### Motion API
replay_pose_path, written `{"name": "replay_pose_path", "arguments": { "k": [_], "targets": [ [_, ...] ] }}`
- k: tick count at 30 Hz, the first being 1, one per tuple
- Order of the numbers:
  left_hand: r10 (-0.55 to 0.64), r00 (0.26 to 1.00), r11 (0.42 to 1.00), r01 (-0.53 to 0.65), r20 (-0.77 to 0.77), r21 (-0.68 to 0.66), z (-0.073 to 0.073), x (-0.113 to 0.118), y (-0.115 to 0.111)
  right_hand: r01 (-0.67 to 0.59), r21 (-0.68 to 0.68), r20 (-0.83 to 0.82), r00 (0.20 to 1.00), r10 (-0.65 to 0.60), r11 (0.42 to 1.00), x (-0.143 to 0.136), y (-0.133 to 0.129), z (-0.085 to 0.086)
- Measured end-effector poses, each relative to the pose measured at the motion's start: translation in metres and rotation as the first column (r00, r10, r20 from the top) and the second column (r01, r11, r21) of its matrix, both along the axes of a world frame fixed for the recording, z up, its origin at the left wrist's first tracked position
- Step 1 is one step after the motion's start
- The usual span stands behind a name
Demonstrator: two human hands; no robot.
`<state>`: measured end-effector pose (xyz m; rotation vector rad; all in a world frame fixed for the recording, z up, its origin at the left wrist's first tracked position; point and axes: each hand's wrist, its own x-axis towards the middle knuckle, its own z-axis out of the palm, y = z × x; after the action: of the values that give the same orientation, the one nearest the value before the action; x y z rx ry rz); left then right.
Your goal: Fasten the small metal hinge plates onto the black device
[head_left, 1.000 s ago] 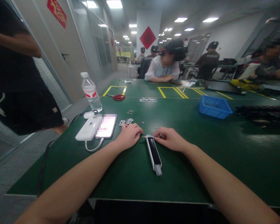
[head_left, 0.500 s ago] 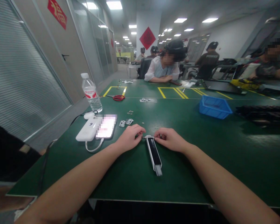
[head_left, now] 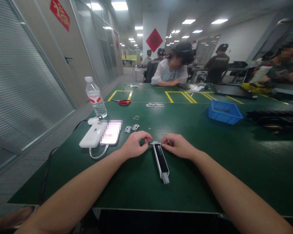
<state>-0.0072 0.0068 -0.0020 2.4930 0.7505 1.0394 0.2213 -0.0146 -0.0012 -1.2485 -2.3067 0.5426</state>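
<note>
A long white-framed device with a dark face (head_left: 161, 159) lies on the green table, a grey tab sticking out of its near end. My left hand (head_left: 137, 144) is closed in a pinch at the left of its far end, by a thin metal piece too small to make out. On the other side, my right hand (head_left: 177, 145) has its fingers pressed together at the far right corner of the device. Beyond my left hand lie metal plates (head_left: 132, 128), a small ring (head_left: 149, 128) and several tiny washers (head_left: 136, 117).
To the left are a water bottle (head_left: 96, 99), a white power bank (head_left: 90, 134) and a cabled phone (head_left: 111, 132). Farther back lie red scissors (head_left: 124, 102) and small white parts (head_left: 155, 104). A blue bin (head_left: 224, 112) stands at the right; a person (head_left: 171, 70) sits opposite.
My left hand's fingers have shifted slightly at the device's far end. The dark-clothed figure at the far left has mostly left the view. My right hand looks unmoved.
</note>
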Motion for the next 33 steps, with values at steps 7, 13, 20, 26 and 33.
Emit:
{"name": "replay_pose_path", "arguments": {
  "k": [7,13,20,26,33],
  "targets": [
    [-0.021,1.000,1.000,0.021,-0.023,-0.022,0.0005,-0.0017,0.0000,-0.004,-0.006,0.005,1.000,0.004,1.000,0.0018,0.0001,-0.0015],
    [-0.032,0.999,0.999,0.031,-0.025,-0.018,0.0026,-0.0013,-0.0017,-0.002,-0.009,0.003,1.000,0.002,1.000,0.0003,-0.0003,0.0003],
    [-0.011,0.998,1.000,0.011,-0.059,-0.009,0.0022,-0.0024,-0.0011,0.007,-0.013,0.009,1.000,-0.007,1.000,0.0001,0.0003,-0.0006],
    [-0.006,0.997,1.000,0.006,-0.073,0.003,0.0038,-0.0042,-0.0011,0.002,-0.013,0.016,1.000,-0.002,1.000,0.0005,0.0003,0.0001],
    [-0.017,0.996,1.000,0.017,-0.086,-0.003,0.0055,-0.0048,-0.0008,0.016,-0.022,0.022,1.000,-0.016,1.000,-0.0001,-0.0003,0.0016]
  ]
}}
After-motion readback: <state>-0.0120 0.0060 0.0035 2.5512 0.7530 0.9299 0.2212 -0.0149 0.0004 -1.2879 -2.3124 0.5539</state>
